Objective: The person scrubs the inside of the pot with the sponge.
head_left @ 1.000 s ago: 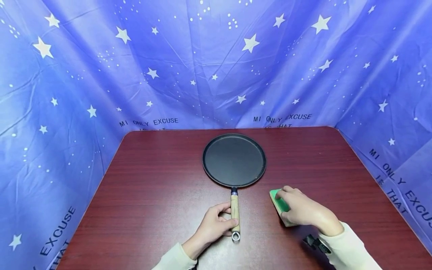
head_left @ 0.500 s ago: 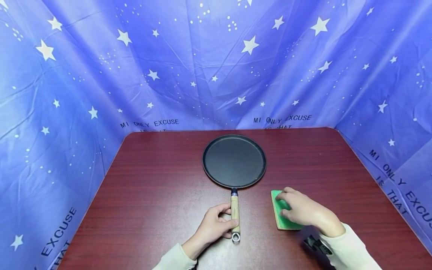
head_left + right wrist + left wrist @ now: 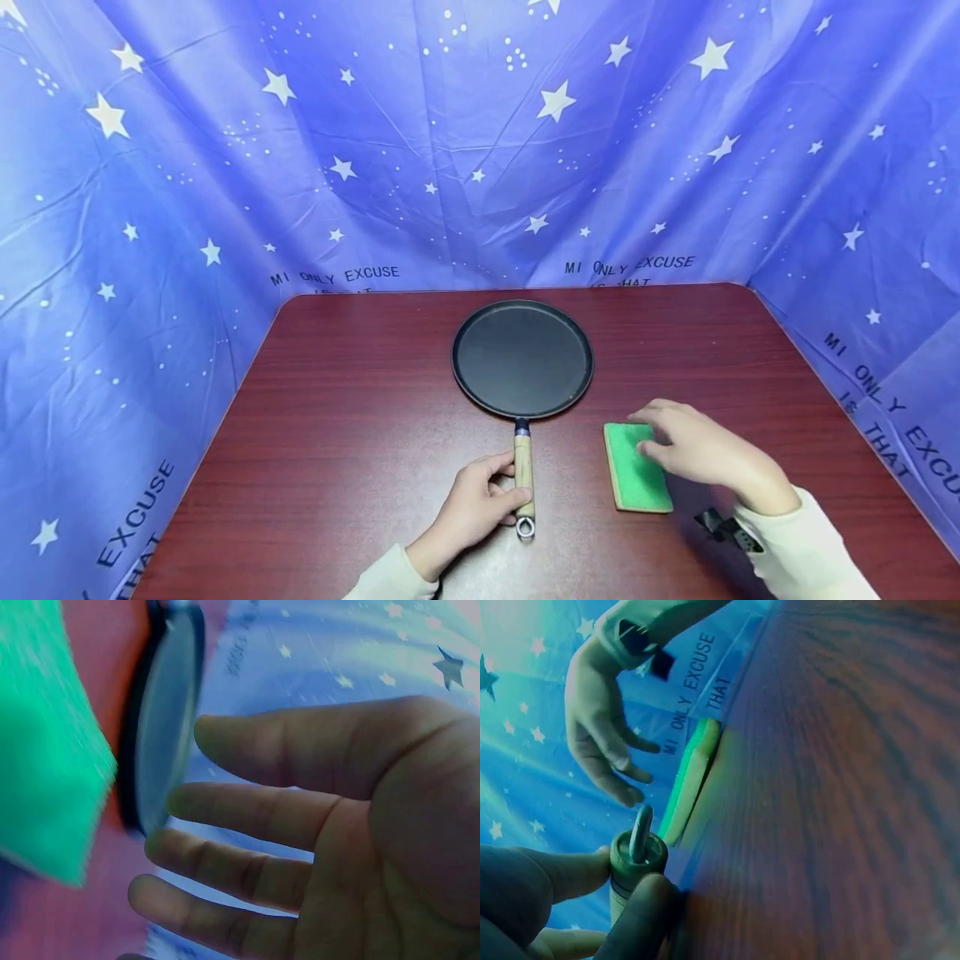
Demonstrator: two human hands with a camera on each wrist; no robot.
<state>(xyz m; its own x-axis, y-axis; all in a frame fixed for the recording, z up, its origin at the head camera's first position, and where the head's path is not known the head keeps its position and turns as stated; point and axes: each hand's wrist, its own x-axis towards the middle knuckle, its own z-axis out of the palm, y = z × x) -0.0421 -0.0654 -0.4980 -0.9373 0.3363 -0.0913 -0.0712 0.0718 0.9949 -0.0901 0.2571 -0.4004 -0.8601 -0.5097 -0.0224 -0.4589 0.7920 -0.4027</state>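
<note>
A flat black griddle pan (image 3: 522, 358) lies on the table, its wooden handle (image 3: 522, 467) pointing toward me. My left hand (image 3: 476, 500) grips that handle between thumb and fingers, near the metal hanging ring (image 3: 525, 527). To the right lies a green-topped sponge (image 3: 637, 479) with a pale yellowish underside, flat on the table. Above its far right edge hovers my right hand (image 3: 693, 446), fingers extended and holding nothing. In the right wrist view the open palm (image 3: 337, 862) faces the camera, apart from the sponge (image 3: 45, 750). The left wrist view shows a gap between the right fingers and the sponge (image 3: 694, 776).
The dark red wooden table (image 3: 337, 400) has rounded far corners. Blue star-printed cloth (image 3: 480, 150) hangs behind it and on both sides. A black strap device (image 3: 727, 529) sits at the right wrist.
The sponge, tilted under my right hand a second ago, now lies flat. My right hand has let go, rising and drawing back to the right. The left hand keeps its grip.
</note>
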